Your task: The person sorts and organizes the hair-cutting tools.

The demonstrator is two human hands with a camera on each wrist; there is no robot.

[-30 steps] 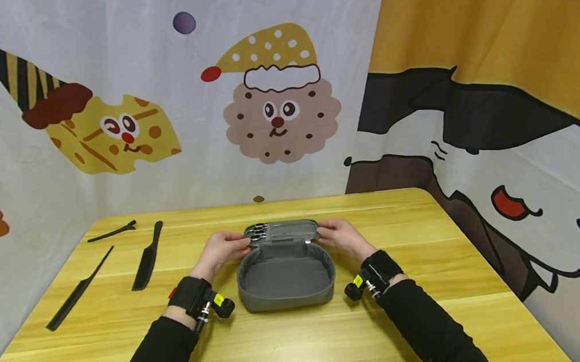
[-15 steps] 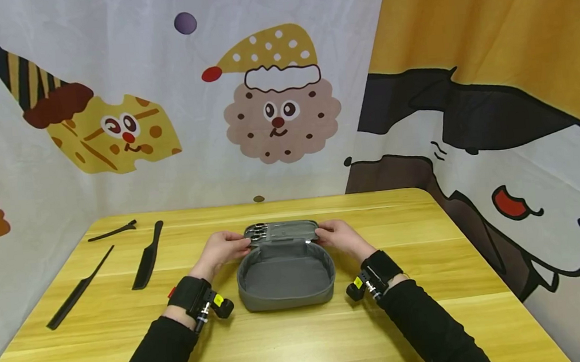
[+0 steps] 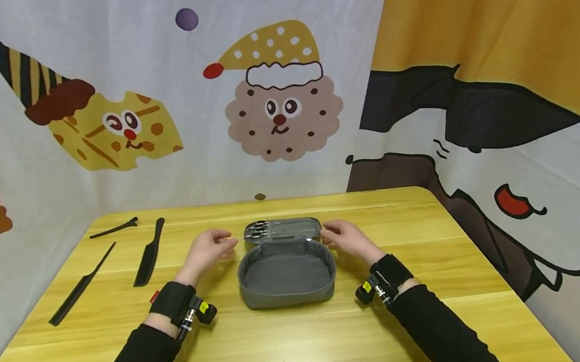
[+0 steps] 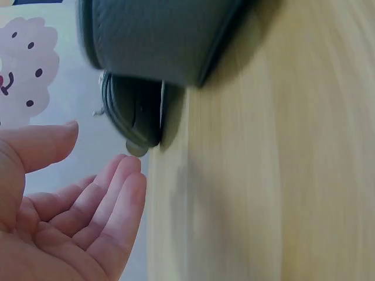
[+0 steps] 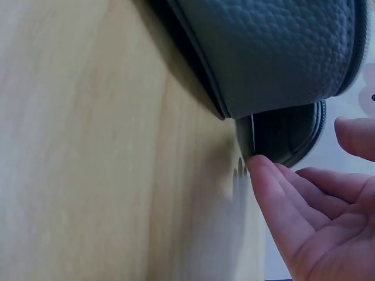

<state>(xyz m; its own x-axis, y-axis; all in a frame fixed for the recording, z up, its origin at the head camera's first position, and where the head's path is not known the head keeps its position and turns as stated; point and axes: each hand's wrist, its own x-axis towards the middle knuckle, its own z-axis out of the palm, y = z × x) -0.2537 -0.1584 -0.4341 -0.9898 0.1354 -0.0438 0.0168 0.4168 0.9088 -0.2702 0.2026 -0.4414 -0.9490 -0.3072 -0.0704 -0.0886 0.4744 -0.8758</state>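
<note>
Two-handedly flanking the grey case (image 3: pixel 286 273), lying centrally on the table (image 3: pixel 294 347): holding nothing with the loose-fingered left hand (image 3: pixel 208 252); perhaps brushing the lid (image 3: pixel 296 227) with the relaxed right hand (image 3: pixel 351 239), gripping nothing. Probably handling light, soft-walled; better pinching the stiffer-looking rim (image 3: pixel 288 294).

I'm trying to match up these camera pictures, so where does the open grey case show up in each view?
Head: the grey case sits below the picture's centre.
Left wrist: the grey case is at the top, a little left of the middle, cut off by the upper edge.
Right wrist: the grey case is at upper right, also cut off.
Shared landmark: the wooden table.
</note>
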